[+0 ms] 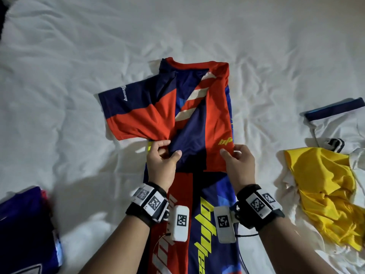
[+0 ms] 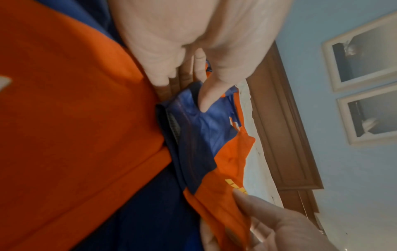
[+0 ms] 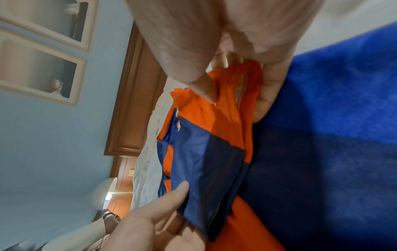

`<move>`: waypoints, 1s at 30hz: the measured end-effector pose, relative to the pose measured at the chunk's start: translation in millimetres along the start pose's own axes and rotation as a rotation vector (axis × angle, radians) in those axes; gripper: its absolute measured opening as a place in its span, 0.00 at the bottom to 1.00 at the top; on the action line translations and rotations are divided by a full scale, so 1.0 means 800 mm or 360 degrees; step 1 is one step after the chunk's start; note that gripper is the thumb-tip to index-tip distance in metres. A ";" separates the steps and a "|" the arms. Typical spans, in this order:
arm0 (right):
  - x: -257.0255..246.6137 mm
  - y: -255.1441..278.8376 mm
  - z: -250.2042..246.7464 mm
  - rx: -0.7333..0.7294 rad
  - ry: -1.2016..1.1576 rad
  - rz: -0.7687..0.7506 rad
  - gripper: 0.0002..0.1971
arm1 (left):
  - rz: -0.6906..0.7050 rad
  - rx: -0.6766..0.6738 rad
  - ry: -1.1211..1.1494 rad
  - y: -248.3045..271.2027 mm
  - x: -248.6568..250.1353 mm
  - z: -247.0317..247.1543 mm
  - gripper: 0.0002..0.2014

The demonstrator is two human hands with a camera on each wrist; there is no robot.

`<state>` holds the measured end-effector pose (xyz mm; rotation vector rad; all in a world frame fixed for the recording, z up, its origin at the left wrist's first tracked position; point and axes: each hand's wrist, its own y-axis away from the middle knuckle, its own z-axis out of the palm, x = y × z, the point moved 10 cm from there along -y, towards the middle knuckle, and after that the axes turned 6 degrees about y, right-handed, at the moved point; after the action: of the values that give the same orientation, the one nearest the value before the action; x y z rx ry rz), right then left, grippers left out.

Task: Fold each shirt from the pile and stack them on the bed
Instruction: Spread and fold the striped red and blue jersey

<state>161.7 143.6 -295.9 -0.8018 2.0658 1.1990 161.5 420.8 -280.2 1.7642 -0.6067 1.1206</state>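
Nearest us at centre frame, our left hand (image 1: 161, 165) pinched the navy part of the red-and-navy shirt (image 1: 189, 107), fingers clenched on cloth; our right hand (image 1: 238, 163) pinched its orange edge; the shirt lay mid-frame on the white bed (image 1: 79, 56); a yellow shirt (image 1: 325, 186) sat crumpled at right; a blue garment (image 1: 23, 230) lay lower left.
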 end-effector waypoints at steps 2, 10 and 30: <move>-0.002 0.002 -0.001 0.0025 0.0056 -0.0008 0.16 | 0.0036 0.0047 -0.0038 -0.001 0.000 0.002 0.19; 0.005 -0.005 -0.001 -0.0088 0.0475 -0.0048 0.15 | 0.0034 0.0036 -0.0231 -0.012 -0.001 0.002 0.21; -0.196 -0.205 0.044 0.0052 0.0586 -0.0273 0.17 | 0.0220 -0.0093 -0.0531 -0.030 -0.012 0.002 0.16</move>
<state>390.3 139.2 -277.5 -1.2330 2.2410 0.9769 176.2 429.2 -299.2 1.8958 -0.9654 0.8936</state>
